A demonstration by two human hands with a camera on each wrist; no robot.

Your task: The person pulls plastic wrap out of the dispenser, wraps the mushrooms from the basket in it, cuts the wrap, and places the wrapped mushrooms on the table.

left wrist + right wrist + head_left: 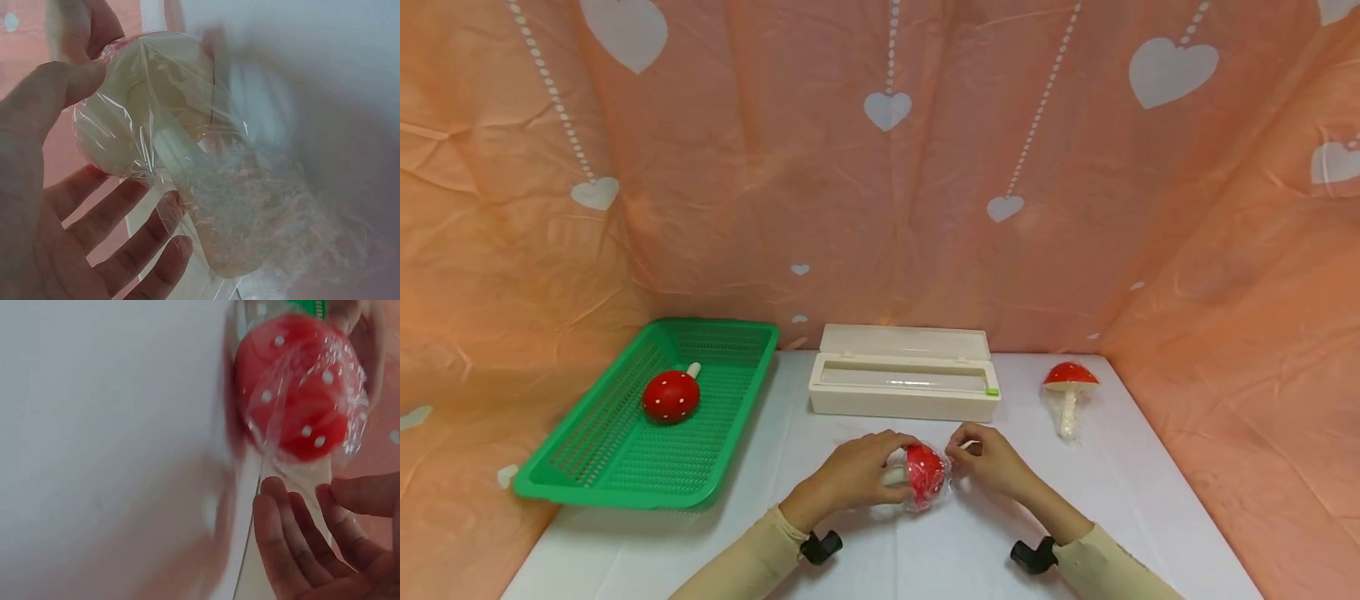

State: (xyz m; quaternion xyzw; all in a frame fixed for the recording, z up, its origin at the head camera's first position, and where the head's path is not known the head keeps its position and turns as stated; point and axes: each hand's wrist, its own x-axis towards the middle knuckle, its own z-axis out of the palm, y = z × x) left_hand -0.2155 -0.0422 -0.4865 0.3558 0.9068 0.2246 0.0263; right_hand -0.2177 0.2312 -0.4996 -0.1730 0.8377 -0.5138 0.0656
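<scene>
Holding mushroom (927, 473) by cap in left hand (857, 473), before white box (902, 406). Apparently pinching film (356, 419) with right hand (992, 464). Could tear film through overpulling; could drop mushroom through slack left grip.

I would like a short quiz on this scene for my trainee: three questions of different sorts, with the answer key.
1. Which hand grips the cap of the middle toy mushroom?
2. True or false: the lid of the plastic-wrap dispenser stands open.
3. Which mushroom appears unwrapped?
(a) the middle one
(b) the mushroom in the basket, which is green
(c) the one at the far right

Key:
1. The left hand.
2. True.
3. b
</scene>
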